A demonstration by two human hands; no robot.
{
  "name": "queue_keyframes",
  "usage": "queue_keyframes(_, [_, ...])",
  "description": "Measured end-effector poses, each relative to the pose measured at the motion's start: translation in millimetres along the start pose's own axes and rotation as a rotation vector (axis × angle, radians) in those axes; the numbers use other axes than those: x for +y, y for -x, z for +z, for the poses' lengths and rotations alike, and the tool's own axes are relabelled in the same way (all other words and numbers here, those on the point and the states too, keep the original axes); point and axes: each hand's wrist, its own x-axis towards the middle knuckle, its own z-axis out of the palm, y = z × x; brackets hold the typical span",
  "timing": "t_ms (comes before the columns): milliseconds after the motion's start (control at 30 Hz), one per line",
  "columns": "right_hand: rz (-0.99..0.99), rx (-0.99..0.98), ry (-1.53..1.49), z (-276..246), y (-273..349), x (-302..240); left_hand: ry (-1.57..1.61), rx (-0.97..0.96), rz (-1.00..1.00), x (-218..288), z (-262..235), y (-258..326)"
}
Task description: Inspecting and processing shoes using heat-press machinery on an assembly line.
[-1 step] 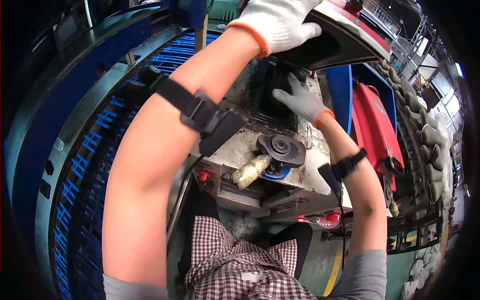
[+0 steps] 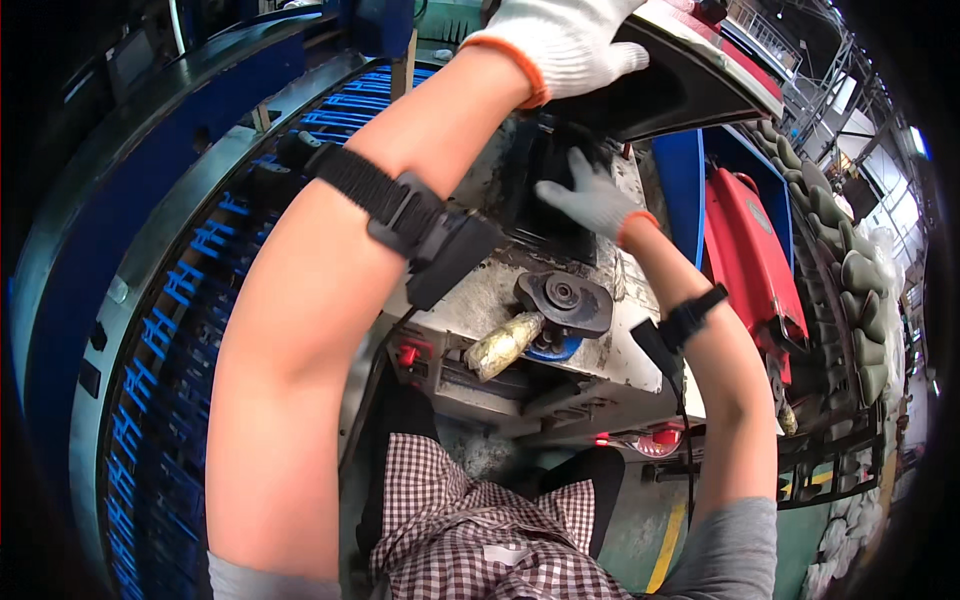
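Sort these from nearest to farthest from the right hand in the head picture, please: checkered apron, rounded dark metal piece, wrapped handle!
From the right hand:
1. The rounded dark metal piece, below the hand in the picture.
2. The wrapped handle, lower and to the left.
3. The checkered apron, at the picture's bottom.

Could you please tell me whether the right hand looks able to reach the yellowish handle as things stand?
Probably yes: the right hand is open, fingers spread, and the yellowish handle juts out uncovered toward the person. The dark block beside it seems easy to pass over.
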Motion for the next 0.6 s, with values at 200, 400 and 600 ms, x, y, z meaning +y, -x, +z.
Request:
queue_keyframes(200, [0.039,-0.112,-0.191,-10,-24,-2,0.310,-0.184,-0.043,-12,-23,12])
queue_keyframes(400, [0.172,-0.150,-1.806,-53,87,44,0.906,-0.024,-1.149,38,-125,124])
queue_keyframes(600, [-0.217,-0.008,-1.925,-5,233,-15,1.357,0.238,-1.531,125,-179,185])
